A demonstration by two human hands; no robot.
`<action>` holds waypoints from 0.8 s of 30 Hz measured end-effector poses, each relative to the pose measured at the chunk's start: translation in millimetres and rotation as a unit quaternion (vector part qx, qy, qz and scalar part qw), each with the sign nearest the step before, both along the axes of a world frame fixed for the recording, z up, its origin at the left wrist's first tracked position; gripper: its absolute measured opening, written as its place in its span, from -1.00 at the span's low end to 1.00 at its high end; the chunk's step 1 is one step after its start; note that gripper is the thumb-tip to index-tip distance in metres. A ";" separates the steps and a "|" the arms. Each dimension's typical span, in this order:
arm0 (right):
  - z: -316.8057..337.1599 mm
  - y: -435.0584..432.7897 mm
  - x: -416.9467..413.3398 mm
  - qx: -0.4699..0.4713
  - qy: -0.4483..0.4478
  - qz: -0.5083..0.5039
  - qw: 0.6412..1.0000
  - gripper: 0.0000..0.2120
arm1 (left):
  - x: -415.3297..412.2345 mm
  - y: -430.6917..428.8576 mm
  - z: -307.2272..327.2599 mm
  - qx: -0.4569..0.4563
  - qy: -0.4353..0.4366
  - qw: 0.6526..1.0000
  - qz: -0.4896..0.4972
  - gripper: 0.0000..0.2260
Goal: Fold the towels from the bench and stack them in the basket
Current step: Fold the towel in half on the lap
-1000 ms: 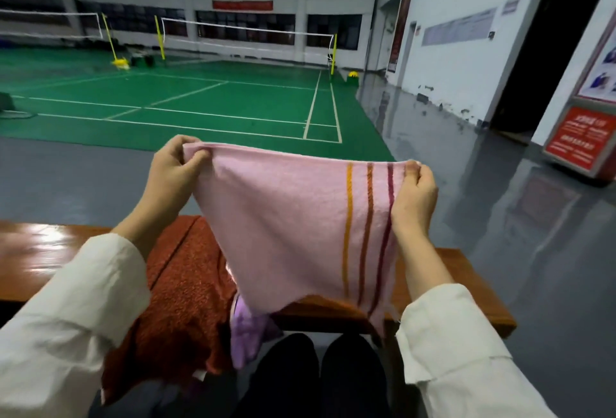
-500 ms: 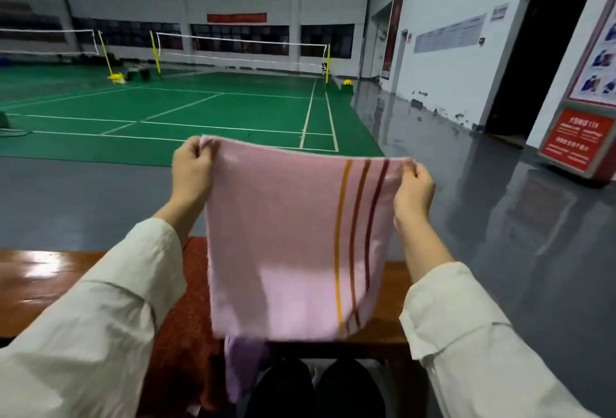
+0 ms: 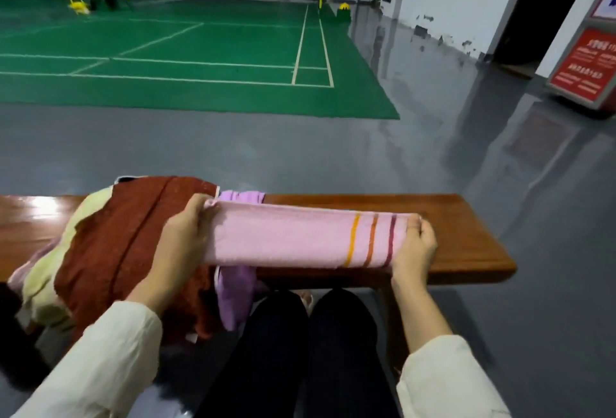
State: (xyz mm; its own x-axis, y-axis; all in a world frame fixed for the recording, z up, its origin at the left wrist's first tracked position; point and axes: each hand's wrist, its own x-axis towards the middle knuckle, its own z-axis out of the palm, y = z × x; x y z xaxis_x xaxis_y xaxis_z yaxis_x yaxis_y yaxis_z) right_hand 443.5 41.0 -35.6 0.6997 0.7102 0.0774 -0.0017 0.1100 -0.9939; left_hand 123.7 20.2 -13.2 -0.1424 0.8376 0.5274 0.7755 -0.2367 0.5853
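The bench (image 3: 466, 237) is loaded at its left with a heap (image 3: 110, 244) of towels. Along it a pink towel (image 3: 283, 237), folded long, is pinched at each end by curled fingers of the left hand (image 3: 181, 240) and right hand (image 3: 415, 247). It is judged soft, light and limp, best gripped at the corners.

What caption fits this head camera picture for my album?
Left hand and right hand grip a pink striped towel by its ends over the wooden bench.

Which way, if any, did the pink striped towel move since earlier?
Yes: the pink striped towel came down onto the wooden bench. Earlier it hung above it.
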 end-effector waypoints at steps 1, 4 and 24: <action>-18.1 -9.7 -0.6 -0.027 0.005 0.004 1.000 -0.77 | -1.4 -8.9 -17.3 -0.030 -0.003 1.000 -0.005 -0.95; -56.4 -24.3 -0.9 -0.088 0.010 0.010 0.996 -0.77 | -1.5 -22.9 -50.9 -0.074 -0.003 0.997 -0.009 -0.95; -48.7 26.5 -157.1 -0.070 -0.211 0.507 0.833 -0.71 | 1.7 21.7 -54.6 -0.171 -0.123 0.974 -0.086 -0.93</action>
State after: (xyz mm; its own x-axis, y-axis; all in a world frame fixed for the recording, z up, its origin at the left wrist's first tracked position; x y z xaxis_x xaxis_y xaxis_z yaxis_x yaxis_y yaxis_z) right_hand 286.5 67.5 -84.4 -0.3328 0.9425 0.0318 0.3294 0.1478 -0.9326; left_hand 125.3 41.9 -67.8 -0.0722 0.9809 0.1807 0.5678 -0.1085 0.8160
